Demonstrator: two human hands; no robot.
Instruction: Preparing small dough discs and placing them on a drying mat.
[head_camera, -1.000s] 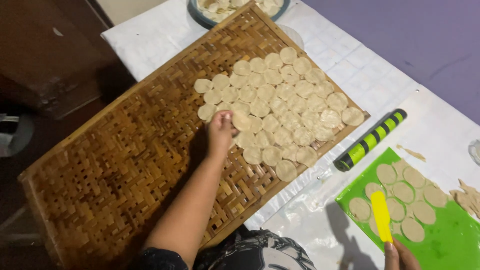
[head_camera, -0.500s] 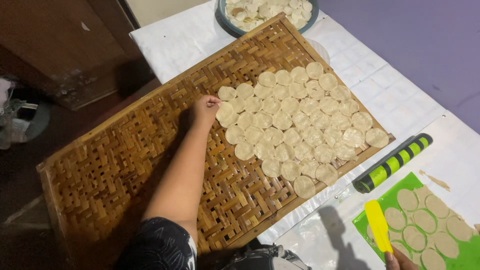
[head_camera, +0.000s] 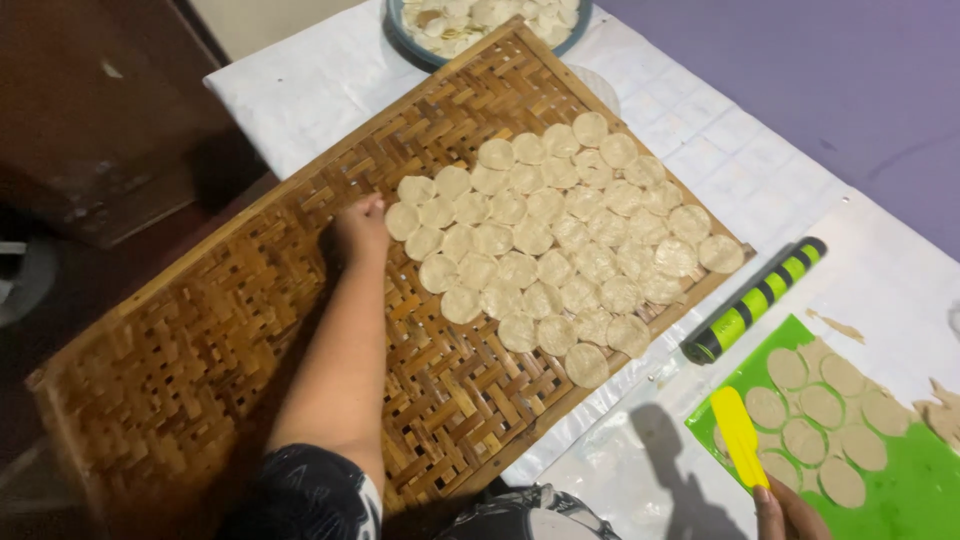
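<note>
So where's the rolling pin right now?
The rolling pin, striped green and black, lies on the white cloth at the right of the head view, between the woven tray and the green mat.

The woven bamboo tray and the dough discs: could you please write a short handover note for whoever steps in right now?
Left hand: reaching across the woven bamboo tray, fingers at the left edge of the laid-out dough discs; whether it grips one I cannot tell.
Right hand: holds a yellow spatula over the green mat.
Done: many discs laid in rows on the tray.
Left: cut discs lie on the mat; the striped rolling pin lies beside it.
</note>
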